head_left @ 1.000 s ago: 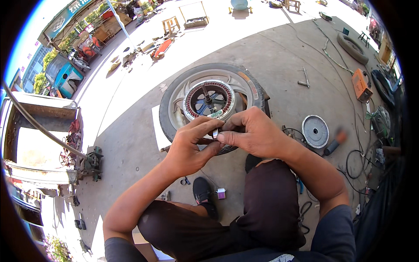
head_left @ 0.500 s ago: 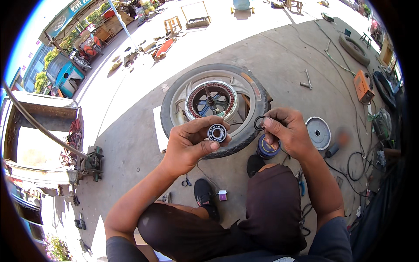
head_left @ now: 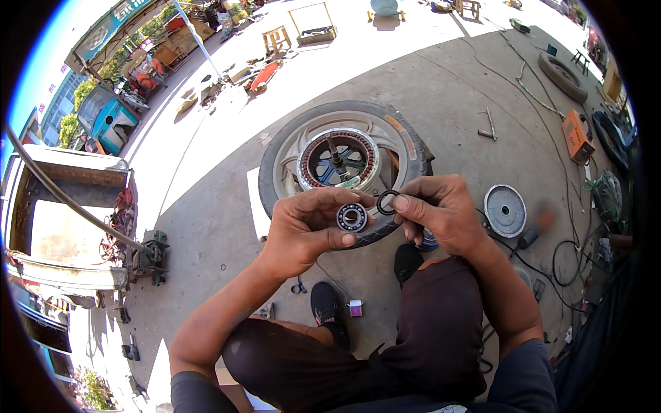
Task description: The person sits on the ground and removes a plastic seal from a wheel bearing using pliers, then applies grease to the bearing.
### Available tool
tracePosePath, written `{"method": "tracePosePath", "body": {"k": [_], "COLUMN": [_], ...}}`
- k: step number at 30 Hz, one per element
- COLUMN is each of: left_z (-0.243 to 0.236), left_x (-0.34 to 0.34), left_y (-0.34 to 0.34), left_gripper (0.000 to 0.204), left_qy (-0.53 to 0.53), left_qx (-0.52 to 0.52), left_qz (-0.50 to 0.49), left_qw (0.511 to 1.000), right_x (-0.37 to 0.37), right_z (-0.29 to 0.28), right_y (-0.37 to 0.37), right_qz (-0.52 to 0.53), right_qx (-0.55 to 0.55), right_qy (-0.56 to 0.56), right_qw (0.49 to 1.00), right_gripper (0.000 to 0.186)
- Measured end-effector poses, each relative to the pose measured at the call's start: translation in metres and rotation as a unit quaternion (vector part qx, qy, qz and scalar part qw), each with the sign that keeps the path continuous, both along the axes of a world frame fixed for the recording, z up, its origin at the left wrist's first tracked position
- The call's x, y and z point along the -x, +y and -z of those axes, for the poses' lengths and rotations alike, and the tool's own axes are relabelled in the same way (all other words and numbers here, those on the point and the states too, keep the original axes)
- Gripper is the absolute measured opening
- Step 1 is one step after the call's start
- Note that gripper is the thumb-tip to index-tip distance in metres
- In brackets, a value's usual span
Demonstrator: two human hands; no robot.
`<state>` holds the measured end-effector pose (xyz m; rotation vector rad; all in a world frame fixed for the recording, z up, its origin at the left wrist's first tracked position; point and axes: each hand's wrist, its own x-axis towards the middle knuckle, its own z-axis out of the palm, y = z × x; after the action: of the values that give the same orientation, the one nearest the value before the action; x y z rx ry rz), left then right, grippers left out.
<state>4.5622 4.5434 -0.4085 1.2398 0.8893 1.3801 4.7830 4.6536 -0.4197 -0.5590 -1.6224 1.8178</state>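
Note:
A ball bearing [head_left: 352, 217] with its balls showing sits between the thumb and fingers of my left hand [head_left: 303, 224]. My right hand [head_left: 441, 210] pinches a thin black ring [head_left: 387, 202], which looks like a bearing seal. The ring is just right of the bearing, with a small gap between them. Beyond both hands lies a wheel with a black tire [head_left: 272, 162], its open hub motor [head_left: 339, 160] showing copper-coloured windings and an upright axle. A blue round tin [head_left: 428, 240] stands under my right hand, mostly hidden by it.
A round metal hub cover [head_left: 505, 210] lies to the right, with a dark-handled tool [head_left: 529, 237] and black cables near it. A T-shaped wrench [head_left: 489, 125] lies farther off. An orange machine [head_left: 578, 138] stands at the far right. A small purple-and-white box [head_left: 355, 308] is by my foot.
My right hand has brought the black ring left, closer to the bearing. The bearing has shifted slightly right and down in view. More of the blue tin is now covered.

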Motion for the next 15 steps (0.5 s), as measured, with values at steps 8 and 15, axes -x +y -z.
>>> {"method": "tracePosePath", "body": {"k": [8,15], "left_z": [0.0000,0.0036], "left_x": [0.0010,0.0032], "left_y": [-0.0006,-0.0015], "left_gripper": [0.050,0.054], "left_qy": [-0.016,-0.080], "left_qx": [0.030,0.070], "left_qz": [0.014,0.048], "left_qw": [0.999,0.993], "right_x": [0.0034,0.0048], "right_z": [0.0021,-0.0022], "right_y": [-0.0038,-0.0065], "right_qz": [-0.027,-0.029], "right_qx": [0.009,0.013], "right_qy": [-0.003,-0.006], "right_qw": [1.000,0.999], "right_gripper": [0.026,0.024]}}
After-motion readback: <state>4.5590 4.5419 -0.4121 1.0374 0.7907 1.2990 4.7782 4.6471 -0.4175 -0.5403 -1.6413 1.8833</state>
